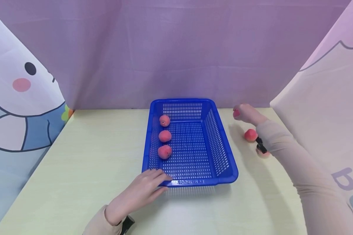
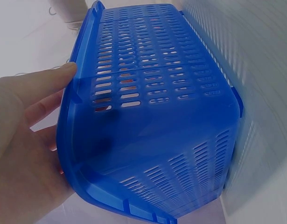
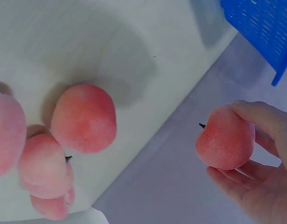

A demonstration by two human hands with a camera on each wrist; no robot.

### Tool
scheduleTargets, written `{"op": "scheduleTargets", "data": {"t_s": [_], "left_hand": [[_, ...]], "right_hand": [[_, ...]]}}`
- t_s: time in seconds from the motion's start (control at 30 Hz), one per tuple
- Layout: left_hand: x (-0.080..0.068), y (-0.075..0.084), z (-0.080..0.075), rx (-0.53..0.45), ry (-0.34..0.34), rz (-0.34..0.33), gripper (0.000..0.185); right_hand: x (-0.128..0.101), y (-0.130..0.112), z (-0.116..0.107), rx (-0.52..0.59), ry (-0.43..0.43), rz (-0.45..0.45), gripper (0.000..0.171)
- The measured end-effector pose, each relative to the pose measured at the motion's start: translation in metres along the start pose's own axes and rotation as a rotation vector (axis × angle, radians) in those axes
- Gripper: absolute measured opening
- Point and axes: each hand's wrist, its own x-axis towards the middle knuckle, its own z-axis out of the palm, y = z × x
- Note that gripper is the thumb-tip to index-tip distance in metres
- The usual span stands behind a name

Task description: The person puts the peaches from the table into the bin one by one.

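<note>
My left hand [image 1: 142,187] grips the near left corner of a blue plastic basket [image 1: 233,169]. In the left wrist view, the thumb lies along the outside of the rim while the other fingers reach over it. My right hand [image 3: 260,158] holds a pinkish-red peach [image 3: 222,137] with a short dark stem, between thumb and fingers. The head view has that hand raised beyond the basket's right side, mostly covering the peach. Inside the basket, three peaches [image 1: 165,136] stand in a row along the left wall.
Several more peaches [image 3: 84,118] lie on the pale table [image 1: 106,143] to the right of the basket, partly under my right forearm. A purple cloth [image 1: 176,55] hangs behind the table. Printed cloths [image 1: 326,107] close off both sides.
</note>
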Motion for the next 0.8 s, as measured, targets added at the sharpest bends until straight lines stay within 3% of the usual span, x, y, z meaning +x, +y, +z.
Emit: {"op": "scheduleTargets", "data": {"t_s": [0.23, 0.53, 0.8], "left_hand": [[0.000, 0.000, 0.000, -0.002, -0.002, 0.001, 0.022], [0.000, 0.000, 0.000, 0.012, 0.011, 0.015, 0.022], [-0.001, -0.001, 0.001, 0.014, 0.045, 0.032, 0.021]], "right_hand": [[0.003, -0.008, -0.009, 0.013, -0.003, 0.037, 0.026], [0.007, -0.020, -0.018, -0.014, 0.021, -0.021, 0.027], [0.012, -0.031, -0.025, -0.003, -0.007, -0.005, 0.030]]}}
